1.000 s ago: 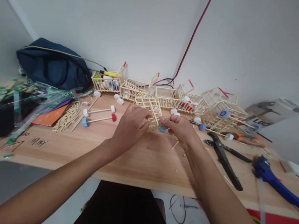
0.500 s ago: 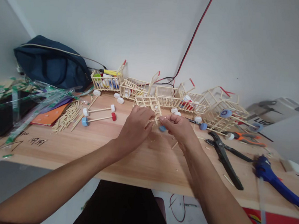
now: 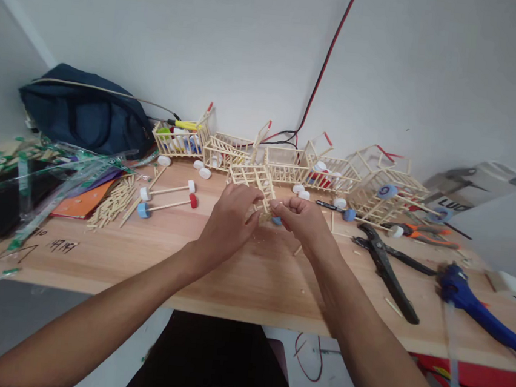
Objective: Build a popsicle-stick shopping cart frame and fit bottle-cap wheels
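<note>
A small cart (image 3: pixel 265 183) built of thin wooden sticks lies tilted between my hands at the middle of the table. My left hand (image 3: pixel 232 216) curls around its near left side, fingertips on the sticks and thumb a little apart. At the right edge, my right hand (image 3: pixel 301 219) pinches the cart's sticks between thumb and forefinger. My fingers hide part of the frame and whatever small piece may be in the pinch. A blue bottle cap (image 3: pixel 276 221) shows just below my right fingertips.
Several stick carts (image 3: pixel 288 166) line the wall. Stick axles with cap wheels (image 3: pixel 168 205) and a stick pile (image 3: pixel 113 204) lie left, near a blue bag (image 3: pixel 88 110). Black pliers (image 3: pixel 385 269), orange-handled pliers (image 3: pixel 422 234), a blue glue gun (image 3: pixel 475 306) and a carton (image 3: pixel 468 189) are right.
The view has shifted slightly. My left fingers have drawn back a little from the cart's middle, and the thumb stands further from them. My right hand keeps its pinch at the right edge.
</note>
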`<act>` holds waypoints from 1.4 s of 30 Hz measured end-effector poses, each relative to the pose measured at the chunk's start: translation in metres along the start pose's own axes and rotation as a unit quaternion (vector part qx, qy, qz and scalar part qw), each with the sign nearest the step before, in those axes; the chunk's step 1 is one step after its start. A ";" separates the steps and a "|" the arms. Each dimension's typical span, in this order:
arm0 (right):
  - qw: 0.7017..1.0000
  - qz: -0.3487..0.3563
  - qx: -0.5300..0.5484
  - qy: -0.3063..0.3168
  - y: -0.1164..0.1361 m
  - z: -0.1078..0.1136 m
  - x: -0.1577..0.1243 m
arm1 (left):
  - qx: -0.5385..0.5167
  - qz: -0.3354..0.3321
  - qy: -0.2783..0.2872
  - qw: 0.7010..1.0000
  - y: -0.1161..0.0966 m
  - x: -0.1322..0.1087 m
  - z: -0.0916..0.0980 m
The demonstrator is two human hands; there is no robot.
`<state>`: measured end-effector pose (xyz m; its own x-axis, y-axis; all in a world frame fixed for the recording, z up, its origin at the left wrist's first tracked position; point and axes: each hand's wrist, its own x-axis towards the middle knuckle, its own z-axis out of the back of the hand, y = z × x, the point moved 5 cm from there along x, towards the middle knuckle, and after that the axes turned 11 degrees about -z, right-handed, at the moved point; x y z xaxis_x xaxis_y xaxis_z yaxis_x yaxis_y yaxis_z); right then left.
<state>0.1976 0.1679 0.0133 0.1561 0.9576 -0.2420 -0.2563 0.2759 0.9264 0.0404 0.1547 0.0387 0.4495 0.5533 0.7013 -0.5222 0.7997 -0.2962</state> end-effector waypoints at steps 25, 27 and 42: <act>0.999 0.017 -0.007 0.039 -0.006 0.006 0.002 | 0.000 -0.034 -0.010 0.999 -0.004 -0.001 -0.002; 0.999 0.019 -0.007 0.043 -0.008 0.006 0.001 | 0.001 -0.040 -0.013 0.999 -0.005 -0.002 -0.002; 0.999 0.003 -0.008 0.046 -0.012 0.007 -0.004 | -0.008 -0.041 -0.020 0.999 -0.002 -0.010 0.000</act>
<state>0.2065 0.1604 0.0049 0.0654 0.9627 -0.2624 -0.2729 0.2702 0.9233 0.0374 0.1475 0.0326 0.4599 0.4765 0.7493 -0.4735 0.8455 -0.2470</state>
